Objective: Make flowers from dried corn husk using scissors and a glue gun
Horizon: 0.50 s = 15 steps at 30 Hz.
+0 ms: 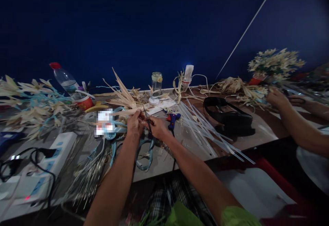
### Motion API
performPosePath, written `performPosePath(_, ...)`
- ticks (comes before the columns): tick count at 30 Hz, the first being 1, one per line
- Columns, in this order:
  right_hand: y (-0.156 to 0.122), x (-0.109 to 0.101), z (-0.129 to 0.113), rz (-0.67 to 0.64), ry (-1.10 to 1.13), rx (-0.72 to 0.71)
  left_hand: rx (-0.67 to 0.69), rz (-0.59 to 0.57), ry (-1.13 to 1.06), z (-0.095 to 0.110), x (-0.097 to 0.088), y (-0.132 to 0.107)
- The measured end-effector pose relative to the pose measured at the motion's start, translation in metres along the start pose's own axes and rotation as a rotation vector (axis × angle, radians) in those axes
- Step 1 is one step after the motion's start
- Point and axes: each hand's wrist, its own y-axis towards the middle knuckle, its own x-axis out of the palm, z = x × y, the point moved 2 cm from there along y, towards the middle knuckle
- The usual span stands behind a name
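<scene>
- Husk (125, 112): our left hand (135, 123) pinches it; our right hand (158, 127) grips scissors (147, 119).
- Right of our glue gun (172, 121): clear sticks (213, 134).
- Behind it, leftward: jar (156, 81).

Plastic bottle (64, 78) (red-capped), glass jar (157, 79), white power strip (63, 153).

The husk strip (125, 112) looks dry, matt and papery; right, smooth translucent plastic sticks (198, 125); near left, shiny metal wires (88, 176) and a smooth plastic power strip (61, 152).
</scene>
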Motion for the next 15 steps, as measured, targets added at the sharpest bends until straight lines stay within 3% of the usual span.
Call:
performPosePath(3, 0.001, -0.001, -0.004, 0.024, 0.067, 0.05, 0.041, -0.002, -0.007, -0.001, 0.001, 0.001)
performPosePath(9, 0.004, -0.013, -0.015, 0.116, 0.461, 0.152, 0.072, -0.083, -0.029, -0.003, 0.003, -0.002)
performPosePath(15, 0.002, -0.022, -0.021, 0.04, 0.47, 0.127, 0.115, -0.122, 0.113, -0.004, 0.005, -0.004)
